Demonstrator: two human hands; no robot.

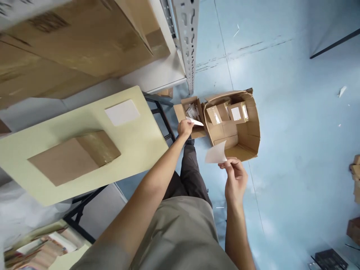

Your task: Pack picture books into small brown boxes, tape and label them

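Note:
My left hand pinches a thin white paper slip above a small open carton, where crumpled white scraps lie. A white label-like sheet hangs by its corner from my right hand, its fingers closed in a pinch. That hand is just in front of a large open cardboard box. Inside the box are small cartons, one with a white label. On the pale yellow table to my left rest a taped cardboard box and a white sheet.
A metal shelf with large taped cartons stands at the upper left, its perforated upright near the open boxes. Paper bits are scattered on the blue floor. A black object lies at the lower right.

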